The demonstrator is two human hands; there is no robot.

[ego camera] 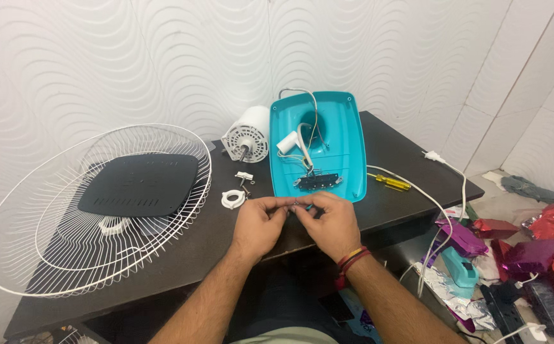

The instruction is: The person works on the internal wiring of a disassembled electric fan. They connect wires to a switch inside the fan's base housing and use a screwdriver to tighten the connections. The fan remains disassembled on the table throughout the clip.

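Note:
My left hand (261, 224) and my right hand (330, 223) meet at the front edge of a dark table (181, 248). Together their fingertips pinch a small dark part (297, 206), too small to make out. Just beyond them stands a turquoise fan base shell (344, 137), open side up, with white wires, a white capacitor (286, 143) and a black switch block (318, 181) inside. A white fan motor (248, 137) lies to the shell's left.
A white wire fan guard (28, 210) with a black plate (140, 183) in it fills the table's left. A white ring (233, 199), small fittings (245, 177) and a yellow screwdriver (389, 183) lie nearby. A white cord (446, 216) hangs off the right edge above shiny wrappers on the floor.

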